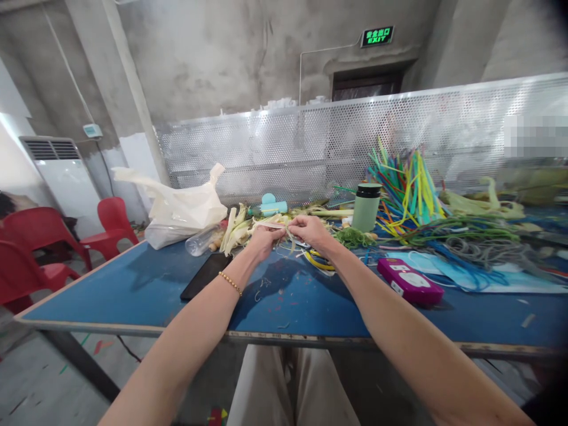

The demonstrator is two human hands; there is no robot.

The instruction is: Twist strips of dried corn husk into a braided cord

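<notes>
Currently: one pale strip [270,225] in a two-handed pinch

I watch remotely through the head camera. Location: the strip is over the middle of the blue table [137,290]. Left hand [262,241] and right hand [310,231] both appear pinched on it, fingertips close; exact contact too small to tell. My judgement: steady it with the left, make small moves with the right, tension even, lest it split. Counts, outward: one pile of pale husks [235,231], pieces uncountable; one dark tablet [205,277]; one clear bottle [199,243]; one green tumbler [365,212]; one purple box [410,280]; one white bag [186,204]. Beyond: three red chairs [114,222], one exit sign [377,36].
</notes>
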